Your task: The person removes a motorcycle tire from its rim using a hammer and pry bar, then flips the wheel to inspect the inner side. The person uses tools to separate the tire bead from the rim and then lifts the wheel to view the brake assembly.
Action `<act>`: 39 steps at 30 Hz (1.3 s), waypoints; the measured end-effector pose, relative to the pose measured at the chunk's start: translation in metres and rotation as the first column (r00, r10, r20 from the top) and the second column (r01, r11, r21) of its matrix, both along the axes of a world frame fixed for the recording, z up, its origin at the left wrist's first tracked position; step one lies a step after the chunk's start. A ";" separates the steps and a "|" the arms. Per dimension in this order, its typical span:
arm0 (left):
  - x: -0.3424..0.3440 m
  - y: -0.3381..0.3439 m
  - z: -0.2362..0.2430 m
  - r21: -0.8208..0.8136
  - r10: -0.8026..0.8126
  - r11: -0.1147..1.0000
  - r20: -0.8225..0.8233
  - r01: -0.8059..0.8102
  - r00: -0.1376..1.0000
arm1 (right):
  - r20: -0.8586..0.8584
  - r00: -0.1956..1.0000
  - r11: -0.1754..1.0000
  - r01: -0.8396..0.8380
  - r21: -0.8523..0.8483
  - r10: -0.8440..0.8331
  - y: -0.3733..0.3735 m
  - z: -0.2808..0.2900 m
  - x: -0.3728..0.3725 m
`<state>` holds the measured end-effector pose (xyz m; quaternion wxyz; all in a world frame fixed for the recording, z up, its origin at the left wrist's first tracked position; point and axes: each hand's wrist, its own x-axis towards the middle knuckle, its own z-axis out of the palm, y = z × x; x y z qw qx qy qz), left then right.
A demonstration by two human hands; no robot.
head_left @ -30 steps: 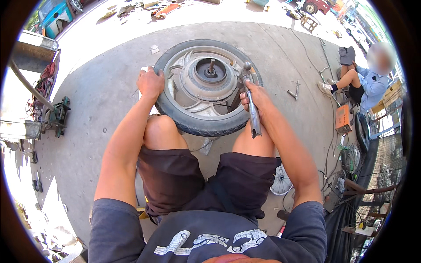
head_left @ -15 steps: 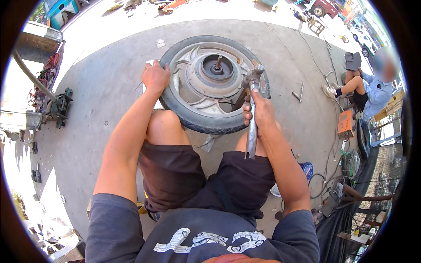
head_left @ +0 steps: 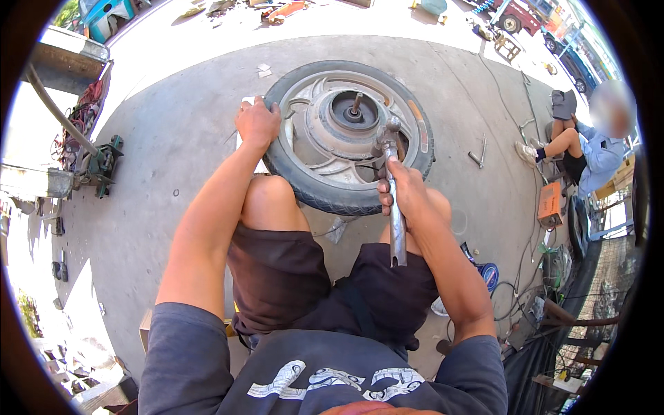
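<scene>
Knees (head_left: 271, 200): bare below dark shorts (head_left: 280, 273), one on each side of the wheel's near edge.
Right hand (head_left: 408, 190): closed around the metal handle of a hammer, thumb along it.
Hammer (head_left: 398, 232): handle end toward the person, head over the wheel's right part; whether the head touches the wheel I cannot tell.
Wheel (head_left: 328, 144): lying flat just beyond the knees, black tyre (head_left: 332, 199) around a pale spoked rim, axle (head_left: 357, 104) pointing up from the hub.
Left hand (head_left: 257, 124): at the tyre's left edge, fingers bent; whether it grips I cannot tell.
Bent tool (head_left: 477, 160): on the concrete floor (head_left: 173, 152), right of the wheel.
Orange box (head_left: 550, 205): farther right, near a seated co-worker (head_left: 598, 159).
Red vehicle (head_left: 512, 21): far off, upper right.
</scene>
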<state>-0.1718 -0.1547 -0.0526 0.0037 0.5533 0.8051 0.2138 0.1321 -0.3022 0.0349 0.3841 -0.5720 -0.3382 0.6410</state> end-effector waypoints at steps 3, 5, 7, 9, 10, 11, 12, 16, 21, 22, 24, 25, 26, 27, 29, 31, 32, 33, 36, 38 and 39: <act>0.002 -0.001 0.007 0.005 -0.011 1.000 0.041 0.011 0.999 | -0.027 0.993 0.991 -0.111 0.077 0.113 -0.014 0.002 -0.012; -0.001 -0.003 0.003 0.000 -0.008 1.000 0.030 0.008 1.000 | -0.072 0.978 0.977 -0.187 0.105 0.195 -0.016 -0.006 -0.021; 0.000 -0.002 0.002 0.006 -0.007 1.000 0.015 0.007 1.000 | 0.001 0.973 0.973 -0.230 0.024 0.230 -0.013 -0.014 -0.028; 0.001 -0.004 0.002 0.010 0.011 1.000 -0.001 -0.011 1.000 | 0.035 0.971 0.972 -0.236 0.006 0.236 -0.008 -0.016 -0.030; 0.001 -0.004 0.003 0.001 0.005 1.000 0.006 -0.005 1.000 | 0.045 0.971 0.972 -0.235 0.011 0.234 -0.007 -0.007 -0.030; 0.000 -0.003 0.006 -0.008 0.000 1.000 0.012 0.001 1.000 | 0.054 0.971 0.972 -0.234 0.016 0.232 -0.007 -0.003 -0.030; 0.002 -0.003 0.009 -0.016 -0.010 1.000 0.018 0.011 1.000 | 0.048 0.968 0.968 -0.247 0.033 0.245 -0.007 -0.003 -0.030; 0.002 -0.003 0.007 -0.011 -0.011 1.000 0.002 0.011 1.000 | 0.046 0.958 0.959 -0.284 -0.018 0.285 -0.003 -0.004 -0.034; 0.000 -0.002 0.007 0.003 -0.010 1.000 0.011 0.010 1.000 | 0.057 0.938 0.937 -0.346 0.054 0.343 0.018 0.023 -0.048; 0.002 -0.002 0.007 0.003 -0.008 1.000 0.007 0.008 1.000 | 0.042 0.935 0.930 -0.355 0.100 0.352 0.020 0.026 -0.052; 0.004 -0.003 0.004 0.006 -0.004 1.000 -0.005 0.004 1.000 | 0.035 0.933 0.931 -0.360 0.058 0.358 0.025 0.021 -0.062; 0.003 -0.002 0.003 0.010 -0.003 1.000 -0.004 0.003 1.000 | 0.044 0.932 0.933 -0.360 0.012 0.359 0.028 0.016 -0.067; 0.003 -0.001 0.003 0.013 -0.003 1.000 -0.003 0.003 1.000 | 0.054 0.932 0.933 -0.358 -0.034 0.359 0.032 0.010 -0.071; 0.002 -0.001 0.003 0.015 0.001 1.000 -0.001 -0.001 1.000 | 0.091 0.923 0.927 -0.369 -0.070 0.374 0.036 0.007 -0.076; 0.000 0.000 0.005 0.022 -0.003 1.000 0.005 0.003 1.000 | 0.081 0.921 0.925 -0.380 -0.026 0.381 0.043 0.010 -0.076; 0.000 -0.003 0.006 -0.001 -0.002 1.000 0.014 0.002 1.000 | 0.065 0.931 0.932 -0.362 0.025 0.360 0.043 0.020 -0.079; 0.001 -0.005 0.006 -0.024 -0.002 1.000 0.015 0.002 1.000 | 0.057 0.926 0.927 -0.375 0.012 0.374 0.044 0.017 -0.080; 0.002 -0.005 0.009 -0.041 -0.008 0.999 0.014 0.008 1.000 | 0.048 0.923 0.924 -0.382 0.005 0.381 0.045 0.013 -0.078; 0.002 -0.005 0.010 -0.015 0.003 1.000 0.015 -0.002 1.000 | 0.061 0.912 0.913 -0.404 -0.056 0.407 0.057 0.006 -0.082; 0.002 -0.005 0.009 -0.009 -0.004 1.000 0.020 0.005 1.000 | 0.064 0.907 0.909 -0.415 -0.037 0.417 0.065 0.014 -0.086; 0.002 -0.005 0.009 -0.007 -0.007 1.000 0.026 0.007 1.000 | 0.026 0.923 0.924 -0.383 0.003 0.383 0.069 0.019 -0.090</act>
